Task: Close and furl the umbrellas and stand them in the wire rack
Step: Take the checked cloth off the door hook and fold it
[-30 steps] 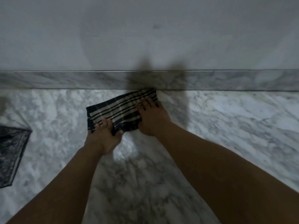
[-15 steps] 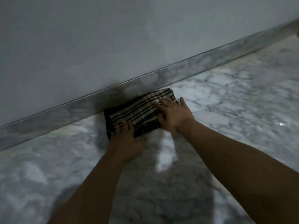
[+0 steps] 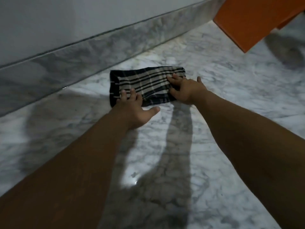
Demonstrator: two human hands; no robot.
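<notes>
Pressing my left hand (image 3: 133,111) and right hand (image 3: 186,88), fingers spread flat and gripping nothing, onto the striped folded fabric (image 3: 145,83), I am pinning it to the marble floor (image 3: 231,80) near the skirting (image 3: 82,53).

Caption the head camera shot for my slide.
Both hands, left and right, press a folded plaid cloth on the marble floor.

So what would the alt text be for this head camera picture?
Two bare hands, left and right, press flat on a folded striped cloth lying on a marble floor near a wall; an orange box sits top right.
</notes>
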